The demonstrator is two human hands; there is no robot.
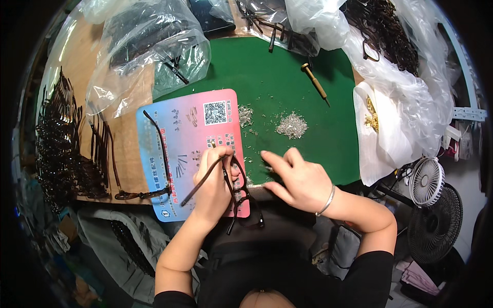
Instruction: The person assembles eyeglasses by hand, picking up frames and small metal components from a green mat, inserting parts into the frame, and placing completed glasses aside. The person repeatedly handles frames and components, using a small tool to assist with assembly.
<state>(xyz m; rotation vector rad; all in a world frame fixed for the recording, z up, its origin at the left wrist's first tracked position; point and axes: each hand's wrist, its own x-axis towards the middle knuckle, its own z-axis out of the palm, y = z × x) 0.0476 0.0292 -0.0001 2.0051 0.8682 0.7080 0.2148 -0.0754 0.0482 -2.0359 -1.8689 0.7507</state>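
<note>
My left hand (214,177) is closed around a dark eyeglass frame (245,197). One brown temple arm slants from the fingers toward the lower left, and the lenses' rims hang past the mat's front edge. To its right, my right hand (300,179) has thumb and index finger spread apart over the green mat. A small greyish blur shows between those fingers; what it is I cannot make out. Beneath my left hand lies a blue-and-pink printed card mat (154,138) bearing several loose screws. A heap of tiny silver screws (291,126) sits beyond my right hand, with a smaller heap (245,116) beside the card.
A brass-handled screwdriver (314,83) rests at the far right of the green mat (328,143). Many dark temple arms (67,149) are piled at left. Plastic bags (149,46) with frames line the back. White wrapping (377,149) holds gold-coloured parts; fans (427,182) stand right.
</note>
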